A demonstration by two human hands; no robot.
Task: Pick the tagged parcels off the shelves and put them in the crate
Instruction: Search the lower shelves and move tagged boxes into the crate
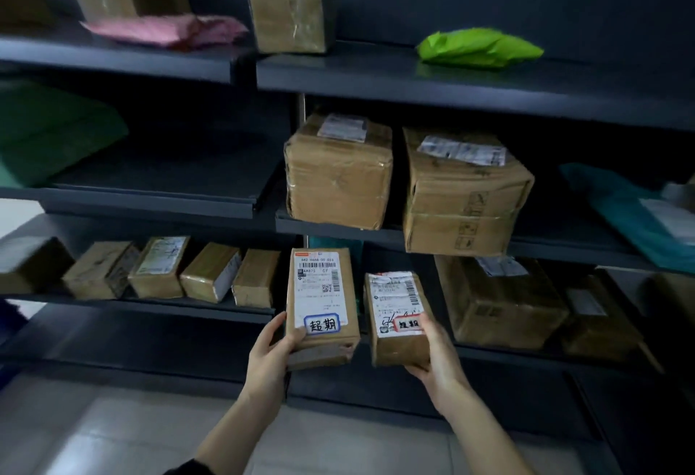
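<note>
My left hand (269, 352) grips the near end of a brown parcel (321, 286) that carries a white shipping label and a blue-bordered handwritten tag. My right hand (436, 356) holds a second brown parcel (396, 318) whose tag has a red border. Both parcels are held side by side in front of the lower shelf (210, 311), near ends toward me. No crate is in view.
Dark metal shelving fills the view. A row of small brown boxes (158, 268) lines the lower left shelf. Two larger boxes (338, 174) (462, 192) overhang the middle shelf above my hands. A big box (500, 301) sits right of my right hand. Grey tiled floor lies below.
</note>
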